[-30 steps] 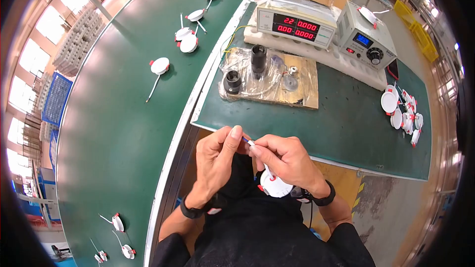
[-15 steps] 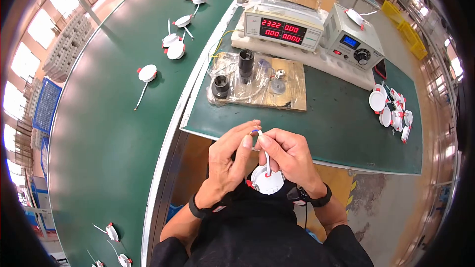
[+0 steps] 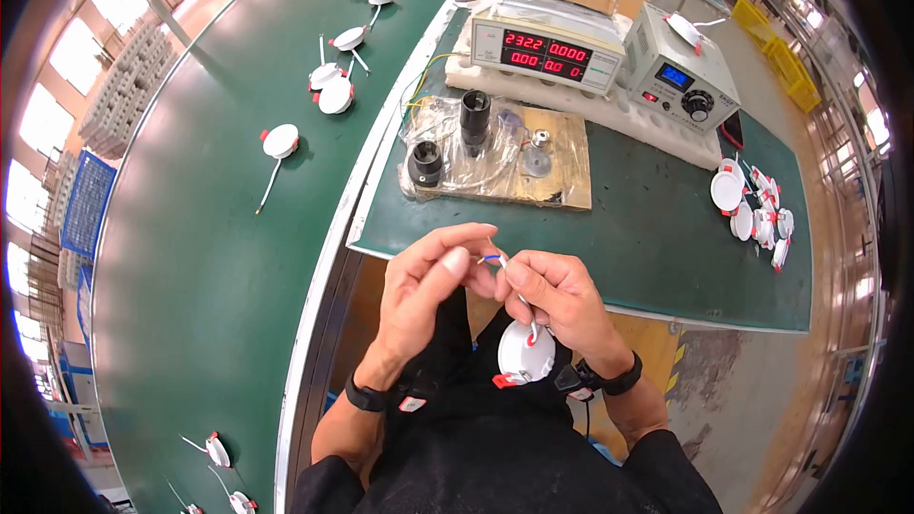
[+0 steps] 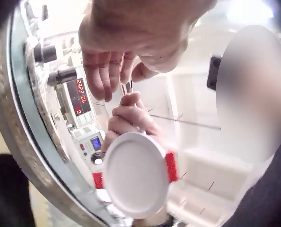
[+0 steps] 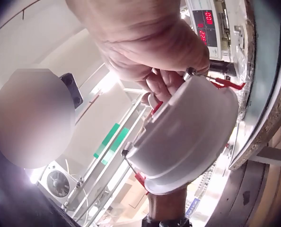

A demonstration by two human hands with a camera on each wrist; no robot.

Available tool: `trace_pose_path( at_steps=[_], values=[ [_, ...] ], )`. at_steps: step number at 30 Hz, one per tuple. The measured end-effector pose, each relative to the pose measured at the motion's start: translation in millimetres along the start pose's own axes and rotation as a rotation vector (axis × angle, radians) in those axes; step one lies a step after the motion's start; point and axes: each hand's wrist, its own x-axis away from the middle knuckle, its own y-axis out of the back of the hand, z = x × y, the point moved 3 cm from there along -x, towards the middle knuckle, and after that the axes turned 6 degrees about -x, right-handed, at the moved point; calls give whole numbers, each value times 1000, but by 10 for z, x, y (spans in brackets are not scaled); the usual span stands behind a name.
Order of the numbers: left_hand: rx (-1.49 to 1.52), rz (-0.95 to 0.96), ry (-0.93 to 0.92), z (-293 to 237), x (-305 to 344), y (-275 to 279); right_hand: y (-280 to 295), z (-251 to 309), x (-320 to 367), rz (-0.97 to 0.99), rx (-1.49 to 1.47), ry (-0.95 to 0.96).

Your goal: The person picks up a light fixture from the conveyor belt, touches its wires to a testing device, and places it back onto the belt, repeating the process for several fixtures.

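In the head view the right hand (image 3: 562, 300) pinches the white cable (image 3: 533, 328) near its end, between thumb and fingers. Below it hangs a round white lamp (image 3: 526, 356) with red clips. A short blue wire (image 3: 491, 257) sticks out of the cable end towards the left hand (image 3: 414, 300), whose fingers are extended and whose thumb stands apart from the index finger. In the left wrist view, wire ends (image 4: 128, 88) rise from the right fingertips just beside the left fingers. The lamp (image 5: 188, 135) covers part of the right wrist view.
Several white lamps lie on the long green table (image 3: 209, 257) at left, others in a heap (image 3: 762, 214) at the right bench's end. A wrapped board (image 3: 571, 167) with black sockets, a meter (image 3: 543, 52) with red digits and a grey box (image 3: 681, 71) with a knob stand on the bench.
The left thumb and index finger have spread apart and the left hand has shifted slightly left. The hanging lamp has swung right, first left then back. The view has turned a little.
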Motion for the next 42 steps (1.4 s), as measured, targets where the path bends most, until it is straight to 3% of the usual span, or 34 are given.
trace_pose_path(
  at_steps=[6, 15, 16, 19, 20, 21, 23, 25, 27, 30, 33, 35, 37, 39, 42],
  values=[
    [-28, 72, 116, -19, -119, 2, -48, 49, 65, 25, -5, 6],
    [357, 214, 516, 191, -338, -96, -48, 104, 141, -118, 148, 27],
    [346, 211, 501, 279, -395, -105, -11, 79, 137, -168, 137, 27],
    [-599, -104, 142, 125, -380, -289, 134, 20, 125, -298, 107, 57],
    [-714, -161, -96, 85, -332, -390, 141, 17, 123, -328, 107, 74],
    [-680, -173, -130, 152, -298, -426, 145, 14, 122, -359, 105, 90],
    [-513, -72, -11, 263, -258, -431, 132, 13, 132, -379, 115, 125],
    [-23, 105, 222, 428, -285, -376, 134, -9, 104, -391, 145, 165],
    [149, 167, 331, 461, -259, -372, 167, 26, 75, -405, 208, 212],
    [-82, 99, 238, 516, -123, -394, 288, 63, 28, -478, 204, 204],
    [21, 396, 442, 608, -39, -425, 396, 136, -121, -505, 171, 185],
    [353, 346, 546, 576, -61, -467, 452, 122, -213, -500, 131, 182],
    [368, 259, 523, 573, -127, -463, 492, 114, -268, -454, 140, 177],
    [385, 285, 542, 625, -162, -445, 516, 80, -282, -386, 174, 147],
    [417, 294, 563, 624, -236, -486, 610, 153, -324, -435, 233, 108]
  ],
)
